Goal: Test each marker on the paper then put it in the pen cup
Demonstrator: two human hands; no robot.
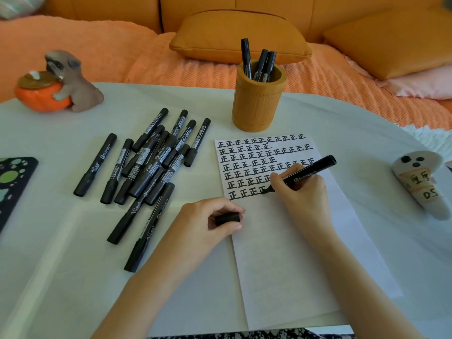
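The left hand (pixel 208 221) curls its fingers (pixel 230 204) round a black cap (pixel 227 218) at the paper's (pixel 281 253) edge. Just beyond, the right hand's (pixel 300 189) fingers pinch an uncapped marker (pixel 310 170), tip on the lowest row of 正 characters. Left of both hands lie capped markers (pixel 151 157), some labelled "700"; the pen cup (pixel 256 104) stands beyond the fingers, holding three.

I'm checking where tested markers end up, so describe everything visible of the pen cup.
The pen cup is an ochre cylinder with a ribbed, stitched, leather-like wall and a thick rim. It stands upright on the white table, just beyond the paper's top edge, apart from it. Three black markers lean tilted inside. Nothing else touches it.
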